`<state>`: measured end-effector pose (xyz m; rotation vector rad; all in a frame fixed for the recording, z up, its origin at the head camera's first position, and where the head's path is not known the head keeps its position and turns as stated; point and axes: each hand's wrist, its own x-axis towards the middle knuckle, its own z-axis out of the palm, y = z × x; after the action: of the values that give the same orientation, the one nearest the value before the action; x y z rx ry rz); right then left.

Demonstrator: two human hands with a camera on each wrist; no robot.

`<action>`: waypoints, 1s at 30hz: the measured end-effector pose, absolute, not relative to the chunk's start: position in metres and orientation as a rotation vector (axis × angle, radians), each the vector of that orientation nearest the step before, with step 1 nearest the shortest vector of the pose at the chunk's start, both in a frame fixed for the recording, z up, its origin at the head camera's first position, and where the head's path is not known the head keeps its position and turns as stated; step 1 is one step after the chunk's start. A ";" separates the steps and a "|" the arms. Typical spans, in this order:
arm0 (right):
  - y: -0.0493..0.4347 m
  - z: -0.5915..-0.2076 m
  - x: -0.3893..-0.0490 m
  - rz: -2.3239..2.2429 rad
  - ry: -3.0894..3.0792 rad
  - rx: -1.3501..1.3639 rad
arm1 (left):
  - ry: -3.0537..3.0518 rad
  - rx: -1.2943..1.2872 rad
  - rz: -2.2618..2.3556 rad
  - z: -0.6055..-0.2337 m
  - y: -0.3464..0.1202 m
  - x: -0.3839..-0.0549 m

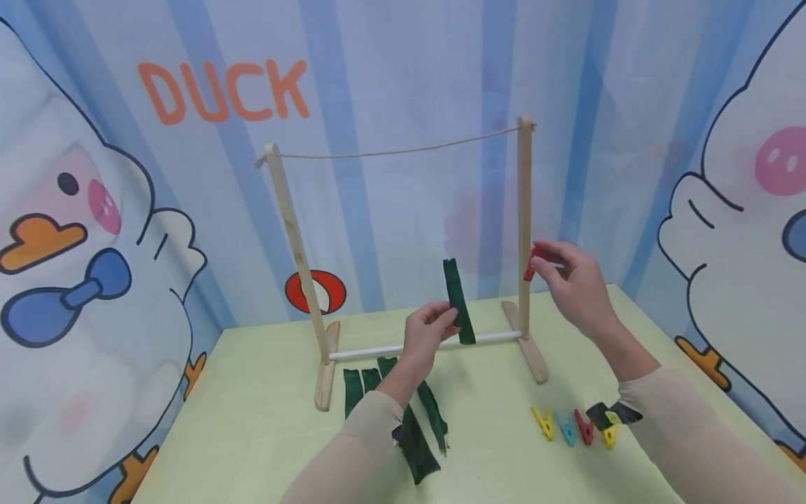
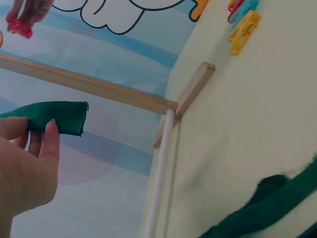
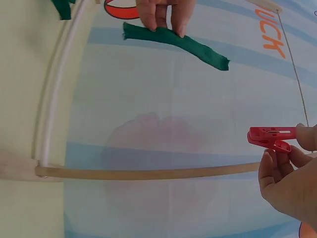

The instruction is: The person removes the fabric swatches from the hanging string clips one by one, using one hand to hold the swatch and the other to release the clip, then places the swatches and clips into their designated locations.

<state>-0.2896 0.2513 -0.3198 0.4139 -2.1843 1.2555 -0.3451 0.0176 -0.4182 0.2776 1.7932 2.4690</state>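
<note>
My left hand (image 1: 428, 334) pinches a dark green cloth strip (image 1: 460, 301) and holds it nearly upright in front of the wooden rack. In the right wrist view the strip (image 3: 178, 42) hangs lengthwise from the fingertips, both ends free. A red clothespin (image 3: 272, 136) is pinched between the thumb and fingers of my right hand (image 1: 576, 283), beside the rack's right post (image 1: 525, 224). Between the post tops runs a thin string (image 1: 397, 150), sagging slightly, above both hands. Several more green strips (image 1: 412, 441) lie on the table, partly covered by my left forearm.
On the table's right lie several clothespins: a yellow one (image 1: 543, 423), a blue one (image 1: 565, 428), a red one (image 1: 583, 427) and another yellow one, partly under my right sleeve. A white bar (image 1: 365, 352) joins the rack's wooden feet (image 1: 534, 358). Behind stands a duck-printed curtain (image 1: 415, 224).
</note>
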 end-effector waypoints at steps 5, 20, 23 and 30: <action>0.267 -0.349 -0.274 1.200 -2.292 0.346 | 1.767 0.205 2.449 -0.434 0.016 -0.340; 0.317 -0.407 -0.232 1.003 -2.593 0.180 | 1.856 0.133 2.291 -0.471 0.008 -0.320; 0.325 -0.417 -0.230 0.999 -2.678 0.134 | 1.900 0.105 2.231 -0.477 0.004 -0.317; 0.342 -0.439 -0.226 1.051 -2.877 0.017 | 2.005 0.083 2.085 -0.488 -0.002 -0.310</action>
<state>-0.2256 0.3419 -0.4387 0.0165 -2.8769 1.0509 -0.3095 -0.0023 -0.4882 0.0828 2.0052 2.0847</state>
